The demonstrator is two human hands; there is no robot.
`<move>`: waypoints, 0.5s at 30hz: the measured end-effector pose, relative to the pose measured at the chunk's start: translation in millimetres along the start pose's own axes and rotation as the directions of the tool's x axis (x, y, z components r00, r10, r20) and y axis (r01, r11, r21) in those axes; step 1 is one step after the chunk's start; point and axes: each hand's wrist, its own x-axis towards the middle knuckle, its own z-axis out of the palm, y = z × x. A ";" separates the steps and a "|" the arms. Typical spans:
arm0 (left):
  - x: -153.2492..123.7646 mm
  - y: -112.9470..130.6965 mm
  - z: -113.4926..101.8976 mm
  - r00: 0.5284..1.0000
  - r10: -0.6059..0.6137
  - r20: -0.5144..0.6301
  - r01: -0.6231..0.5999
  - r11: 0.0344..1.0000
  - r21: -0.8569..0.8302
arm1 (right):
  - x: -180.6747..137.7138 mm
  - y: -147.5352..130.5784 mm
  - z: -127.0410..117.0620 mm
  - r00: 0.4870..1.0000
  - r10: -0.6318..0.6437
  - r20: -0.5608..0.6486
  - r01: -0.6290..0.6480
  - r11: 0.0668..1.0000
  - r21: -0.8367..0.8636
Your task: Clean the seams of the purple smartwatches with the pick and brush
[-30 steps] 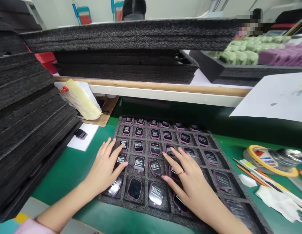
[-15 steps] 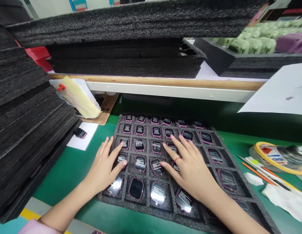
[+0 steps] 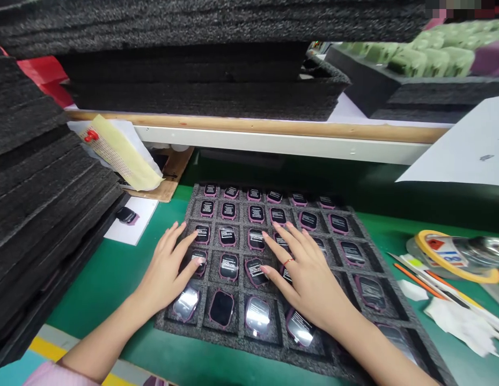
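A dark foam tray with a grid of pockets lies on the green table, each pocket holding a small pink-rimmed watch body. My left hand rests flat on the tray's left side, fingers spread, thumb tip on a watch body. Over the tray's middle lies my right hand, ring on one finger, fingers stretched out and touching watch bodies. Neither hand holds anything.
Stacks of black foam trays rise at the left and on the shelf behind. A lone watch body lies on white paper at left. Tape roll, pencils and paper scraps sit at right. A white sheet overhangs the far right.
My right hand has slid from the tray's near rows toward the middle rows. My left hand has stayed almost in place. The camera has tilted down a little.
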 end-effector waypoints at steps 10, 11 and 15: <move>33.2 0.8 0.4 1.000 0.013 0.026 -0.015 0.997 0.080 | 18.0 4.0 1.2 0.996 0.023 0.089 -0.022 1.000 -0.013; 38.1 1.8 1.6 0.999 -0.001 0.046 -0.004 0.993 0.115 | 24.7 4.4 1.4 0.994 0.030 0.101 -0.027 0.999 -0.030; 54.5 8.7 8.2 0.999 -0.003 0.044 -0.007 0.975 0.223 | 46.6 7.0 6.6 0.987 0.099 0.126 -0.086 0.991 -0.100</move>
